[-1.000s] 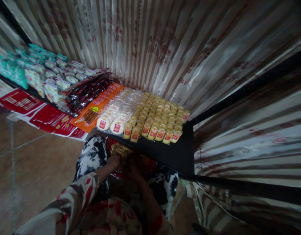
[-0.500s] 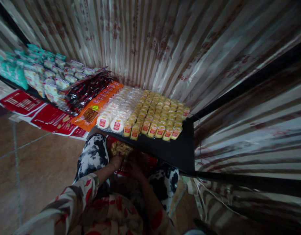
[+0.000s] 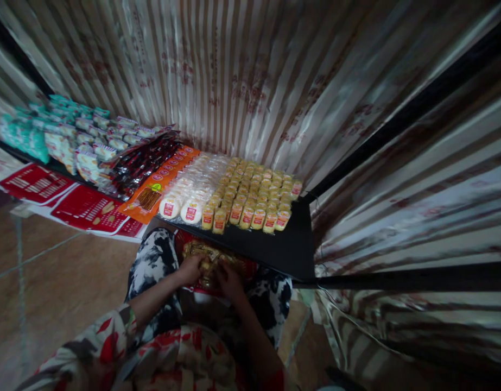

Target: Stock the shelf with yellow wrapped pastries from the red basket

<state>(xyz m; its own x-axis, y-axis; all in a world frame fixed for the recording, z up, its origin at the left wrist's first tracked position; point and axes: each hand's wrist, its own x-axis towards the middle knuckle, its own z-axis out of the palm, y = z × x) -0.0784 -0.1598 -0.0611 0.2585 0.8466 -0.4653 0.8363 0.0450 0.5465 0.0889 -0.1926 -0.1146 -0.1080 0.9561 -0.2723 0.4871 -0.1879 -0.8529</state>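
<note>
Low between my knees, my left hand (image 3: 191, 270) and my right hand (image 3: 230, 280) meet over shiny gold-wrapped packets (image 3: 209, 252). My left fingers are closed on one of these packets. My right hand is bent round the other side, its fingertips pressed on the gold wrapping; dim light and blur hide the exact grip. Beneath the packets is a red thing with pale print, perhaps a bag or box (image 3: 248, 267). Just above my hands, yellow-wrapped snack cakes (image 3: 250, 203) stand in rows on a black shelf (image 3: 283, 250).
Left along the shelf lie round white wrapped crackers (image 3: 181, 209), an orange snack bag (image 3: 152, 195), dark red packets (image 3: 140, 168), white packets (image 3: 87, 152) and teal packets (image 3: 26, 136). Red printed sheets (image 3: 87, 209) hang below. A striped curtain (image 3: 217, 70) and black poles (image 3: 397, 122) border the shelf.
My hands have come up slightly and sit closer together on the gold packets, more of which now show. The camera view has shifted a little.
</note>
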